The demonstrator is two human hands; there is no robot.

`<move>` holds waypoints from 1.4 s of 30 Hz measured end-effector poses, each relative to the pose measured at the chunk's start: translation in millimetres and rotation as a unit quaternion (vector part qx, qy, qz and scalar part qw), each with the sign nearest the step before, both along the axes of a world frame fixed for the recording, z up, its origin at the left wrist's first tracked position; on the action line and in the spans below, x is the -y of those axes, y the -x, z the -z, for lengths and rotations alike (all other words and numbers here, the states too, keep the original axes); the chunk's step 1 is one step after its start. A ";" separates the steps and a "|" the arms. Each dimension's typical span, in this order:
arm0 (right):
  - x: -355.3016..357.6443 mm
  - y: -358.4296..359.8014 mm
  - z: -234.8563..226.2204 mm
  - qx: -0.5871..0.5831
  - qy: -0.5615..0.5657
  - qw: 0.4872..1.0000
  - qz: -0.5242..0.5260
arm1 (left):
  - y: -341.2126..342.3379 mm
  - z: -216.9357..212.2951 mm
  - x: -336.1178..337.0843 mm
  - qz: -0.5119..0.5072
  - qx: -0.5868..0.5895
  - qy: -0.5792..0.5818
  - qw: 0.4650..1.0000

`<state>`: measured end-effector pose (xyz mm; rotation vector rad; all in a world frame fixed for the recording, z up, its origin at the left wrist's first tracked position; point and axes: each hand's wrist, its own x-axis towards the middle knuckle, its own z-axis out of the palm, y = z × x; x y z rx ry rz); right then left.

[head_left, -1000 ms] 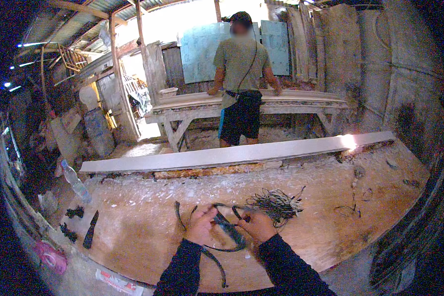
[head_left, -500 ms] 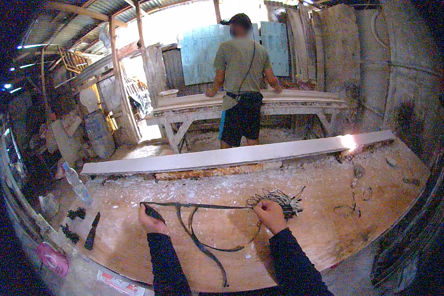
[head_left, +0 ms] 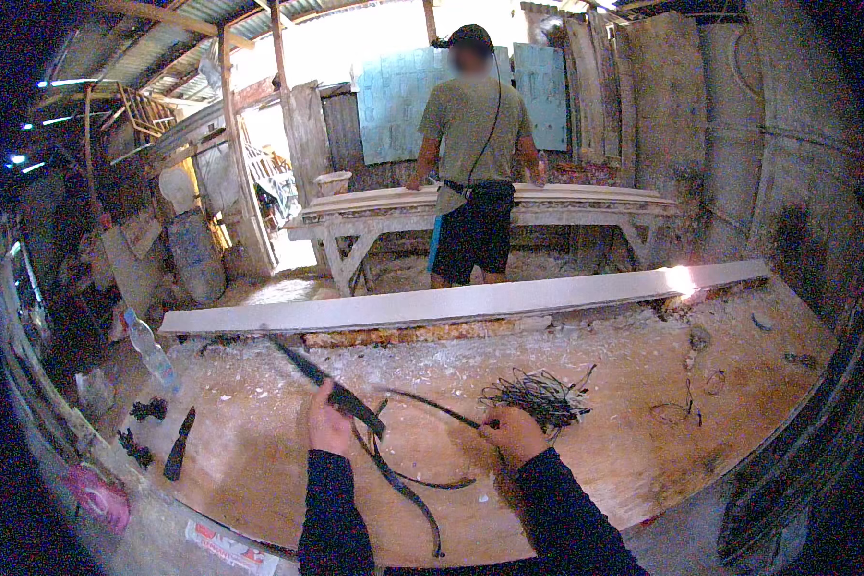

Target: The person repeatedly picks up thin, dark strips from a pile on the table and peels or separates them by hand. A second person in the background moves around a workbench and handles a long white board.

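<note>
My left hand (head_left: 330, 422) is closed around a black knife (head_left: 348, 398), its blade slanting up and to the left and its handle end toward the middle. My right hand (head_left: 515, 434) pinches one end of a thin dark strip (head_left: 437, 406), which runs left toward the knife's handle end. A longer dark strip (head_left: 400, 488) curls on the plywood table (head_left: 288, 518) beneath and between my hands. Just beyond my right hand lies a tangled bundle of thin dark and pale ties (head_left: 545, 398).
A second black knife (head_left: 180, 444) and dark clumps (head_left: 134, 448) lie at left, near a clear plastic bottle (head_left: 150, 348). A long white board (head_left: 432, 303) spans the table's far edge. Beyond, another person (head_left: 470, 125) stands at a white bench (head_left: 374, 226). White flakes litter the tabletop.
The strip stretched taut between my hands has come apart from the left hand. The knife has swung into view there, blade up and left. My right hand has shifted slightly left and nearer.
</note>
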<state>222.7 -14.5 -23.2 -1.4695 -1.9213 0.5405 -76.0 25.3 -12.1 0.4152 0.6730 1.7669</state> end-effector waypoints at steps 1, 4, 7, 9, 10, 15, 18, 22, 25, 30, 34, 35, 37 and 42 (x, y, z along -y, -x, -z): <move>1.5 0.6 -1.7 0.015 0.032 0.999 -0.002 | -17.0 -4.8 6.7 0.037 -0.021 -0.016 0.999; 5.5 1.7 -11.3 0.092 0.067 0.990 -0.085 | -54.4 -17.2 27.6 0.098 -0.139 -0.030 0.985; 14.6 1.8 -17.4 0.064 0.129 0.988 -0.051 | -77.3 -22.2 37.6 0.181 -0.232 0.051 0.954; 11.1 5.2 -18.9 0.088 0.070 0.994 -0.009 | -87.1 -19.5 42.0 0.187 -0.308 0.042 0.932; 8.0 7.0 -18.4 0.099 0.041 0.994 0.013 | -89.7 -17.9 43.5 0.190 -0.345 0.037 0.918; 1.5 20.6 -9.7 -0.248 0.067 0.959 -0.116 | -98.6 -17.2 45.3 0.265 -0.378 -0.077 0.884; 5.5 23.1 -11.3 -0.341 0.129 0.920 -0.146 | -103.8 -20.9 49.6 0.259 -0.409 -0.089 0.871; 10.0 19.7 -16.8 -0.357 0.137 0.915 -0.130 | -103.5 -28.3 55.7 0.271 -0.427 -0.113 0.855; 7.9 19.1 -14.9 -0.377 0.127 0.904 -0.158 | -103.2 -34.5 57.8 0.270 -0.476 -0.122 0.828; 5.9 22.3 -7.0 -0.330 0.058 0.935 -0.117 | -104.2 -40.6 61.6 0.219 -0.604 -0.079 0.762; 12.2 26.3 -14.6 -0.336 0.037 0.937 -0.092 | -108.0 -39.4 63.4 0.205 -0.551 -0.094 0.803; 14.8 26.3 -18.2 -0.299 0.018 0.950 -0.083 | -108.3 -39.1 63.7 0.201 -0.558 -0.089 0.800; 19.2 25.8 -26.1 -0.232 -0.031 0.969 -0.077 | -108.5 -39.2 64.2 0.191 -0.574 -0.088 0.792; 23.6 27.9 -35.6 -0.203 -0.056 0.976 -0.057 | -109.3 -43.5 65.5 0.175 -0.632 -0.083 0.751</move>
